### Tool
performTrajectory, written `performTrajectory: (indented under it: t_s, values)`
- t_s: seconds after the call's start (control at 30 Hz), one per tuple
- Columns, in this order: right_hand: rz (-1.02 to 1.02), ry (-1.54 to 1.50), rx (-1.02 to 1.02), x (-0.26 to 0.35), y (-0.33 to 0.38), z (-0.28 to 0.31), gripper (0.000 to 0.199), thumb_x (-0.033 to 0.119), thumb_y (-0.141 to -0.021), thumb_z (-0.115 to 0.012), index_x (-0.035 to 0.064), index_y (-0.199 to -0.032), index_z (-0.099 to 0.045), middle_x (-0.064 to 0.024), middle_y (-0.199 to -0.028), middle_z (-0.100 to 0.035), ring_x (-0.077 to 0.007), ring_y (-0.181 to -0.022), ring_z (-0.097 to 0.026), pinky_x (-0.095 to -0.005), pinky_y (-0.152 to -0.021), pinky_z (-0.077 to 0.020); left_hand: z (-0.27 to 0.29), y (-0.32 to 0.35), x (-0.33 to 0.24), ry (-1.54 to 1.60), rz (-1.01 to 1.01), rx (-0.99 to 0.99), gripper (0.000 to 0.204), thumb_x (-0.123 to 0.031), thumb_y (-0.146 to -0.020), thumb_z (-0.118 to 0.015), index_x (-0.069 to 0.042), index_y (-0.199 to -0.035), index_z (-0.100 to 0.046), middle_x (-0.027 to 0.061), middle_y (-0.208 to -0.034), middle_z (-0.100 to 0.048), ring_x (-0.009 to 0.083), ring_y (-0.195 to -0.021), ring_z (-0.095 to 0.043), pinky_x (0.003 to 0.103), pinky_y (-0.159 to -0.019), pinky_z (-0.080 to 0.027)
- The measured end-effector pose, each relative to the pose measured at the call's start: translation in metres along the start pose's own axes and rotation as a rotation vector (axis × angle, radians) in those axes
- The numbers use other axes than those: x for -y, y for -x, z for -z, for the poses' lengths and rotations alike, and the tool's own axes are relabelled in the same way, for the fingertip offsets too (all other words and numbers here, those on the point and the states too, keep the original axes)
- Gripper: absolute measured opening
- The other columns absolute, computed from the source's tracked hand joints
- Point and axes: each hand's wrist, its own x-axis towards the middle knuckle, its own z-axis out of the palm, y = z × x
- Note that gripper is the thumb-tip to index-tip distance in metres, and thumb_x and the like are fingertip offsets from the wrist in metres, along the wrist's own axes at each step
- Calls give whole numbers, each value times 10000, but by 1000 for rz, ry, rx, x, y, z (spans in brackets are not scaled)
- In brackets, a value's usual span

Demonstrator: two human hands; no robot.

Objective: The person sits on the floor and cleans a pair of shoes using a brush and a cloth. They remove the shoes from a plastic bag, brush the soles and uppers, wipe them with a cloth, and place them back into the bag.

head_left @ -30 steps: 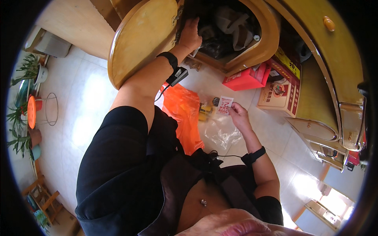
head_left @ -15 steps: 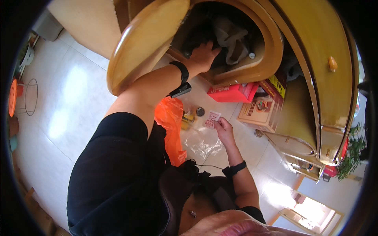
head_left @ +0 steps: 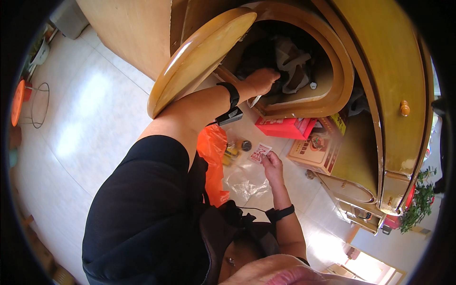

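Your right hand [head_left: 272,165] pinches a white-and-red packet [head_left: 260,153] between thumb and fingers, above the floor [head_left: 109,114]. Your left hand [head_left: 264,80] reaches into the open cabinet [head_left: 343,85], fingers curled; whether it grips anything, I cannot tell. Near it hangs a pale plastic bag [head_left: 287,56]; an orange bag [head_left: 212,159] lies below.

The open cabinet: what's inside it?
A pale, crumpled plastic bag, something dark and a small white object. The left hand covers part; deep shadow hides the back.
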Motion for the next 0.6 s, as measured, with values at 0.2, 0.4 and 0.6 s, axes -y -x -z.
performTrajectory:
  t_s: [0.2, 0.4, 0.6]
  values:
    - [-3, -19, -38, 8, -1, -3, 103, 88, -951, -606, 17, -1003, -659, 0, -838, -668, -66, -759, -594, -237, -724, -492, 21, 2, -36, -340, 62, 67, 216, -179, -780, -681, -119, -988, -683, 164, -1058, -587, 370, -1036, -555, 480, -788, -478]
    - [-8, -50, -36, 11, 4, 3, 105, 87, -953, -603, 23, -1014, -660, 1, -838, -665, -67, -758, -588, -233, -730, -490, 48, -11, -65, -410, 139, -14, 399, -300, -760, -744, -195, -1141, -687, 147, -1233, -489, 330, -1200, -422, 486, -917, -382]
    - [-28, -56, -55, 18, 6, 7, 101, 88, -954, -604, 26, -1013, -656, -2, -844, -662, -62, -756, -581, -234, -720, -492, 41, -4, -59, -435, 153, 62, 481, -298, -788, -730, -159, -1235, -623, 148, -1308, -479, 340, -1239, -418, 492, -971, -375]
